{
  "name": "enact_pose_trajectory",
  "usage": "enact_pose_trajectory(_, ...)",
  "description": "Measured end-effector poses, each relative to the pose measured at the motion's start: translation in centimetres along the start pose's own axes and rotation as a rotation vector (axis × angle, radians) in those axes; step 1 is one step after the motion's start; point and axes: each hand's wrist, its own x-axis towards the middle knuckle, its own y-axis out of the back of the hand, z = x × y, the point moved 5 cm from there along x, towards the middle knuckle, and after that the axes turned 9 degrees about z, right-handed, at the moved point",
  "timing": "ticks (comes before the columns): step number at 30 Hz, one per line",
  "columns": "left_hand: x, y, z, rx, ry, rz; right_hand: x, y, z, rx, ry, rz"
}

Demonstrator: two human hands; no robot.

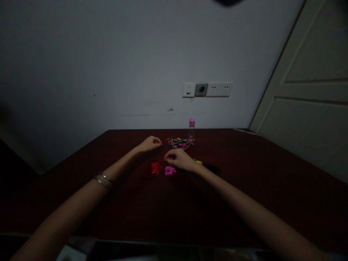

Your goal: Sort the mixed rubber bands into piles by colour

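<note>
My right hand (179,158) is closed in a pinch, its fingertips just above the gap between a red pile (157,167) and a pink pile (170,170). Both piles are made of small thin pieces that look like paper clips or rubber bands; the dim light hides the exact kind. Whatever the pinch may hold is too small to make out. Further left, my left hand (150,143) hovers low over the table with its fingers curled together, their contents hidden. A mixed-colour heap (181,143) of similar pieces lies beyond my right hand.
Behind the heap a clear bottle with a pink cap (191,122) stands upright. Yellow pieces (198,162) and a dark pile (213,168) lie by my right wrist. The dark red table (130,214) meets a wall with sockets (218,89); a white door (310,98) is at right.
</note>
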Motion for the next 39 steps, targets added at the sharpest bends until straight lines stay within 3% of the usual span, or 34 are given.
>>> enact_pose_trajectory(6,1.7,-0.8,-0.5,0.035,0.002,-0.015,-0.7,-3.5,-2.7,-0.072,0.079,-0.192)
enact_pose_trajectory(10,2.3,-1.4,-1.5,0.055,-0.002,-0.016,-0.8,-2.6,-2.1,-0.017,0.077,-0.215)
enact_pose_trajectory(15,2.6,-2.2,-1.6,0.075,-0.003,-0.029,-0.5,2.7,0.9,0.08,-0.038,-0.012)
enact_pose_trajectory(19,2.7,-3.1,-0.4,0.065,-0.028,-0.05,-1.0,7.4,4.2,0.113,-0.206,0.215)
enact_pose_trajectory(22,2.7,-4.1,1.0,0.063,-0.08,-0.083,-2.0,9.8,7.1,0.115,-0.307,0.346)
enact_pose_trajectory(29,2.8,-6.6,3.8,0.139,-0.21,-0.124,-4.8,11.9,13.0,0.11,-0.479,0.451)
enact_pose_trajectory(34,2.9,-8.4,4.3,0.214,-0.204,-0.148,-6.1,12.5,15.0,0.185,-0.557,0.564)
enact_pose_trajectory(39,3.2,-9.1,4.1,0.317,-0.144,-0.092,-7.0,12.3,15.9,0.248,-0.618,0.582)
